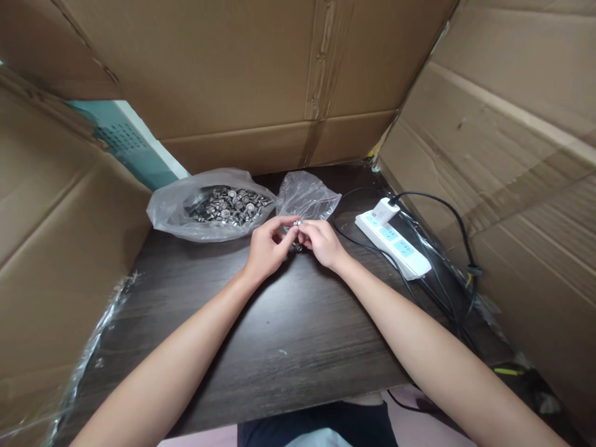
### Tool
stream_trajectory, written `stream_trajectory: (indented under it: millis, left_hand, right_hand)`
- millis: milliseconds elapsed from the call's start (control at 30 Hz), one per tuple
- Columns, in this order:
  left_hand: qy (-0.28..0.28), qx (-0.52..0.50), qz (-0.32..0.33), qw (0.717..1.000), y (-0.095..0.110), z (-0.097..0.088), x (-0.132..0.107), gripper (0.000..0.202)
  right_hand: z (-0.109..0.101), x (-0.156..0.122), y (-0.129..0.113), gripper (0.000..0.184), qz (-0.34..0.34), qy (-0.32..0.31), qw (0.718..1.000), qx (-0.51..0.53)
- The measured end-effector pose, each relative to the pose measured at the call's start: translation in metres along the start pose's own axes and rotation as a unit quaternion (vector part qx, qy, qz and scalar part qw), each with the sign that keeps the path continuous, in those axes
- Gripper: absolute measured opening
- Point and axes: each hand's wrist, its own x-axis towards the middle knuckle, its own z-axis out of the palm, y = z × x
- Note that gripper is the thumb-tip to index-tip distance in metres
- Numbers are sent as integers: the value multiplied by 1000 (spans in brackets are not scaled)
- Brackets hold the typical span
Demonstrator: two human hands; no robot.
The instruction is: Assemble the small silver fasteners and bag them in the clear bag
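Over the dark wooden table [261,347], my left hand [269,247] and my right hand [322,241] meet at their fingertips. Both pinch a small shiny metal part [297,222] between thumb and fingers; its exact kind is too small to make out. Just below the fingers another small metal piece [297,247] shows, partly hidden by the hands. To the left of my left hand lies an open clear plastic bag [167,211] filled with many small metal parts [233,205] with round heads. Behind my hands is a second clear plastic bag [310,189], crumpled, its contents not discernible.
A white power strip [410,261] with a plugged-in white adapter [382,211] lies at the right. Black cables [459,217] run around it. Cardboard walls [242,68] enclose the table at the back and both sides.
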Motion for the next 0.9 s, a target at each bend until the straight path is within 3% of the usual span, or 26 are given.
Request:
stream_trajectory:
  millis: [333,567,900]
  left_hand:
    - [-8,11,41,999,2,-1,-1,22]
    - [-2,-3,-2,1000,-1,0,0,25]
    - [1,16,38,999,0,-1,-1,22]
  right_hand:
    - [1,0,4,59,15,22,999,-25]
    - [0,0,0,37,-12,4,1000,-23]
    - [1,0,2,40,-7,5,1000,-25]
